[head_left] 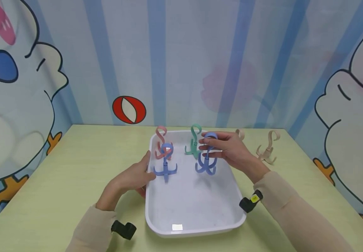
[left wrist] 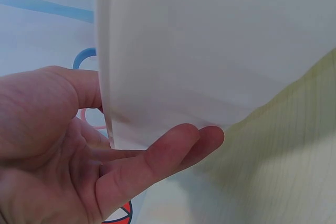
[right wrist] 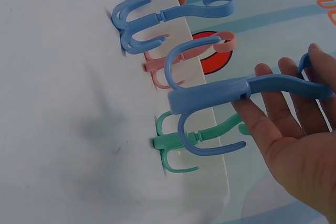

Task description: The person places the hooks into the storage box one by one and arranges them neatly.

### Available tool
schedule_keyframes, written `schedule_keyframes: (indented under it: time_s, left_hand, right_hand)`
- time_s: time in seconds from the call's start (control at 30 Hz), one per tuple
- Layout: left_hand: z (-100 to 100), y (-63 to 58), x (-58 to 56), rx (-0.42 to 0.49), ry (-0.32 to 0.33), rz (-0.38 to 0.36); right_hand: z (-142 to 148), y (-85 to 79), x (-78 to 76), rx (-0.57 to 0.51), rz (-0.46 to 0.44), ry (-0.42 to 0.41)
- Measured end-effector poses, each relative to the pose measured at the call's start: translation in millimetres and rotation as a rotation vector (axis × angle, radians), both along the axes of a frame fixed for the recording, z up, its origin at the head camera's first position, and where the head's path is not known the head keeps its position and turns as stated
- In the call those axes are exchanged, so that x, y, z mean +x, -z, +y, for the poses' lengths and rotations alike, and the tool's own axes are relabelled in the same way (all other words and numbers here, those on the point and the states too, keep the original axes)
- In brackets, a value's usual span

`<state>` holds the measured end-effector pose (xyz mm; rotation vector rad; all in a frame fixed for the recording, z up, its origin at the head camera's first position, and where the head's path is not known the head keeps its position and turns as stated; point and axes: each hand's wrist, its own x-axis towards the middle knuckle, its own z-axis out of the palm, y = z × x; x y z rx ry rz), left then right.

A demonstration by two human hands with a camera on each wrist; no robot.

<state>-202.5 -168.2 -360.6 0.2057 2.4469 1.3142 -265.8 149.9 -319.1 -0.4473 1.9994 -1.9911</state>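
Observation:
A white plastic tray [head_left: 194,210] sits in the middle of the table. My left hand [head_left: 135,176] grips its left rim, thumb over the edge and fingers on the outside, as the left wrist view also shows at the tray wall [left wrist: 210,51]. Over the tray's right half, my right hand [head_left: 232,148] holds a blue multi-prong hook hanger [right wrist: 210,95] by its curved neck, prongs down. Inside the tray stand another blue hook hanger [head_left: 165,168] at the left, a pink one [head_left: 160,150] behind it, and a green one [head_left: 194,147] near the far end.
Two beige hook hangers stand on the table [head_left: 74,168] right of the tray: one in the open [head_left: 267,152], the other [head_left: 240,133] mostly hidden behind my right hand. A printed curtain [head_left: 181,63] closes off the back and sides.

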Motion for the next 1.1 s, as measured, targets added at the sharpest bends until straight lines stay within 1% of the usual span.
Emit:
schedule_keyframes:
  time_s: [0.3, 0.5, 0.77, 1.1]
  left_hand:
    - [1, -1.2, -0.2, 0.000, -0.001, -0.005]
    - [0, -0.6, -1.7, -0.008, 0.005, -0.004]
    - [-1, 0.1, -2.4, -0.013, 0.012, 0.001]
    - [0, 0.2, -1.5, -0.006, 0.006, -0.002]
  right_hand:
    - [-8, 2.2, -4.8, 0.037, -0.015, 0.008]
    - [-15, 5.7, -9.5, 0.048, -0.045, 0.035]
    - [-21, 11.1, -11.7, 0.044, -0.069, 0.047]
    - [-26, 21.5, -16.8, 0.030, -0.091, 0.032]
